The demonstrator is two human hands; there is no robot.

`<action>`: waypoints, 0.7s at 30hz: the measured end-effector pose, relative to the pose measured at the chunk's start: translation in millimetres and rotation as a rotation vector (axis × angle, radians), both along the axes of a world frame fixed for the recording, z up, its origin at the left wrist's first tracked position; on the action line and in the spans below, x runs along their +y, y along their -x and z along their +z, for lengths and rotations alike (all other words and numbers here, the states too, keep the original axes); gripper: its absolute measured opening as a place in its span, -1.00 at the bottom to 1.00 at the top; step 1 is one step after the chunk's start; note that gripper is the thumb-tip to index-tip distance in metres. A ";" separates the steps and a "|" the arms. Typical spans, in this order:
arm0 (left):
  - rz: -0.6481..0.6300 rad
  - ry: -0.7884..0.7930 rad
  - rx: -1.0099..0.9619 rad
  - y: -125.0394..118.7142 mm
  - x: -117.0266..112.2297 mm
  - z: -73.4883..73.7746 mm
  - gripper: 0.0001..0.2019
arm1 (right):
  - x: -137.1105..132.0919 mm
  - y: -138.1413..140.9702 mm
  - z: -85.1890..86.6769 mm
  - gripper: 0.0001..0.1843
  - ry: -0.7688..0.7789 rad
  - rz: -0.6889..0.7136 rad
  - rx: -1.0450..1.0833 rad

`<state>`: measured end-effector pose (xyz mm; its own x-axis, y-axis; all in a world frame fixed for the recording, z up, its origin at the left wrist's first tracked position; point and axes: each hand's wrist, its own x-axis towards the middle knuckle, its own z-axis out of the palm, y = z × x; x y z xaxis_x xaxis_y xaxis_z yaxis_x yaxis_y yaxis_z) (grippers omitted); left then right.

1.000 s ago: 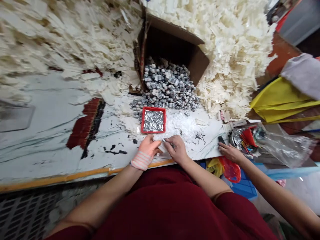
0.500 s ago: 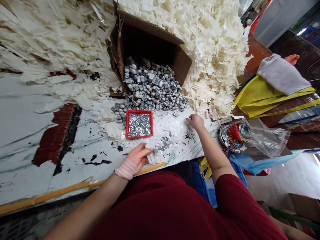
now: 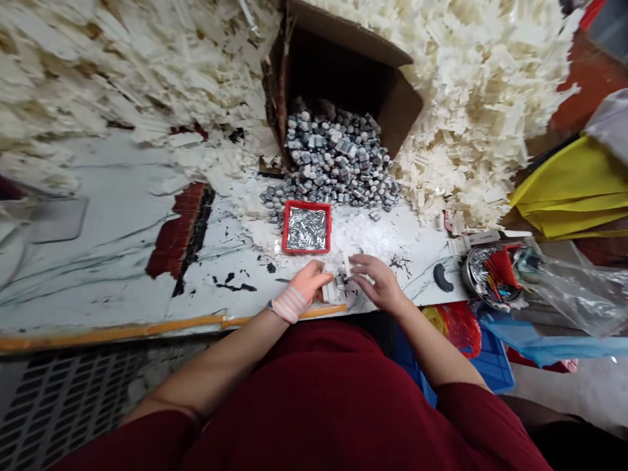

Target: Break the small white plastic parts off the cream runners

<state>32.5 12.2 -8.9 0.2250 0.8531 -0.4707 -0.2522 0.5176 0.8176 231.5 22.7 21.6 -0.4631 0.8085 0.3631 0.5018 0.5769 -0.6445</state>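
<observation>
Two bare-armed hands meet just below the centre of the frame, over the near edge of a white, marble-patterned table point(image 3: 112, 252). The left hand point(image 3: 305, 288), in an orange-pink glove with a striped cuff, is closed around a white block point(image 3: 330, 292), which sits between thumb and fingers at the lower centre. Just to its right, the right hand point(image 3: 377, 281) has its fingers partly bent and a little apart, their tips at a thin white piece point(image 3: 347, 267); whether they pinch it or only touch it, I cannot tell. Above the left hand stands a red tray point(image 3: 285, 229) filled with slim metal pins point(image 3: 307, 227), and beside it small white bits point(image 3: 360, 233) are scattered. At upper centre, grey metal parts point(image 3: 338, 157) spill from a cardboard box point(image 3: 403, 111); reddish marks on its left flap are too small to make out. Heaps of cream strips point(image 3: 98, 72) cover the upper left and upper right. On the right of the frame, a curved black object point(image 3: 443, 278) lies near a metal bowl point(image 3: 466, 278) of odds and ends, including a red item point(image 3: 505, 267). Behind the bowl, a small white carton point(image 3: 490, 237) bears faint dark marks, too small to read. A clear plastic bag point(image 3: 569, 297) and yellow fabric point(image 3: 564, 193) lie farther right.
</observation>
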 end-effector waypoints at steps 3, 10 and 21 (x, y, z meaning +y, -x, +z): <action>-0.004 0.010 0.023 5.0 0.2 0.2 -0.71 | -20.3 19.4 5.1 -0.84 -0.068 0.168 -0.092; 0.021 -0.063 0.166 16.6 -2.3 7.7 -0.78 | -22.6 27.2 2.7 -0.83 -0.098 0.115 -0.059; 0.052 -0.082 0.216 20.8 -3.2 10.9 -0.81 | -31.3 40.8 -1.5 -0.85 -0.055 0.142 -0.122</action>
<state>11.7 9.0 2.1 0.0815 0.8981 -0.4322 -0.0910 0.4386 0.8941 190.6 -8.6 20.0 -0.6141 0.7125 0.3394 0.4856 0.6802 -0.5492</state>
